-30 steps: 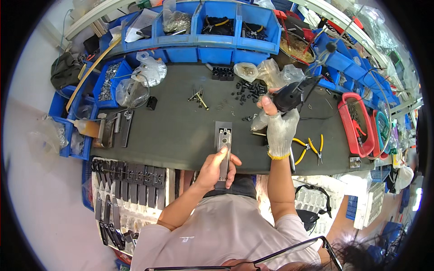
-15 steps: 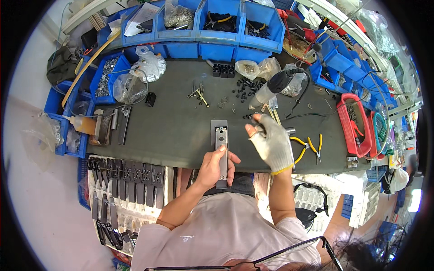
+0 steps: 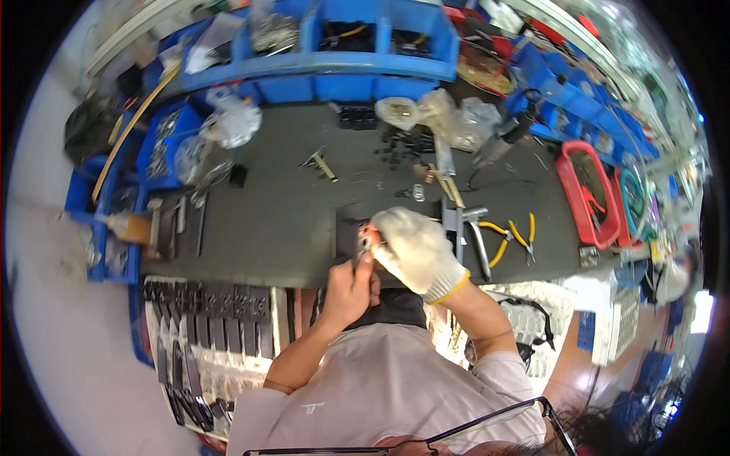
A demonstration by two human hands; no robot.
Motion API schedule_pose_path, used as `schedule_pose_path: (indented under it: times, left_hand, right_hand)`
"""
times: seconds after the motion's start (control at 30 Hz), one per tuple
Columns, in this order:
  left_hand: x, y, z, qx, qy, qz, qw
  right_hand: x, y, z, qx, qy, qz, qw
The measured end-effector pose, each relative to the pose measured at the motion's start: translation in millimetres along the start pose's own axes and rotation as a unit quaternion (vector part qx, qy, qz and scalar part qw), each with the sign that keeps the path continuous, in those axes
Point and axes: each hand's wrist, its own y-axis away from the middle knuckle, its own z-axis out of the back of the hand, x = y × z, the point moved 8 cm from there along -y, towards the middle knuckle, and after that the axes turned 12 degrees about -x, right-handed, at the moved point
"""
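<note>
- Left hand [image 3: 348, 292] closed around part [image 3: 363, 243], at worktop's [image 3: 266, 220] near edge.
- Right hand [image 3: 414, 251] curled at part's far end; cannot tell what it holds.
- Judged mid-work: part not yet set down.

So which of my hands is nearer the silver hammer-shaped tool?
Right. The gloved right hand is just left of the silver tool, not touching it; the bare left hand is farther left and lower in the picture.

The glove [image 3: 427, 260] on my right hand [image 3: 417, 251] is off-white, with a yellow edge. To its right, the pliers [image 3: 509, 235] have yellow handles; farther, the basket [image 3: 572, 201] is pinkish red. Beyond this hand, the bins [image 3: 350, 62] are blue.
</note>
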Motion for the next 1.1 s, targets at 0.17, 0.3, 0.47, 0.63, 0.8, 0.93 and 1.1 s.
schedule_pose_path:
  times: [0.17, 0.3, 0.47, 0.63, 0.8, 0.93, 1.1]
  left_hand:
    - [7.9, 2.4, 3.8, 0.011, 0.005, 0.002, 1.0]
    - [9.6, -0.2, -5.6, 0.01, 0.179, 0.116, 0.977]
    - [-0.6, -3.2, -13.4, 0.061, 0.204, 0.119, 0.97]
    - [11.0, -2.0, -10.2, 0.082, 0.248, 0.182, 0.948]
    - [4.6, -3.6, -9.5, 0.076, 0.203, 0.149, 0.965]
    - [7.1, -7.9, 4.4, 0.036, 0.189, 0.122, 0.974]
    - [11.0, -3.7, 14.5, 0.002, 0.213, 0.117, 0.97]
  right_hand:
    - [-16.2, 0.0, -12.8, 0.051, -0.048, -0.008, 0.997]
    - [-20.5, 16.1, 7.2, 0.008, -0.114, -0.019, 0.993]
    - [-19.1, 32.9, 7.9, 0.009, -0.098, 0.007, 0.995]
    - [-20.4, 38.2, 13.8, 0.036, -0.157, 0.031, 0.986]
    - [-37.9, 44.1, 10.2, 0.066, -0.239, -0.026, 0.969]
    - [-98.1, 45.5, 61.3, -0.212, -0.218, -0.25, 0.919]
    - [-108.2, -4.9, 74.4, -0.262, -0.116, -0.16, 0.945]
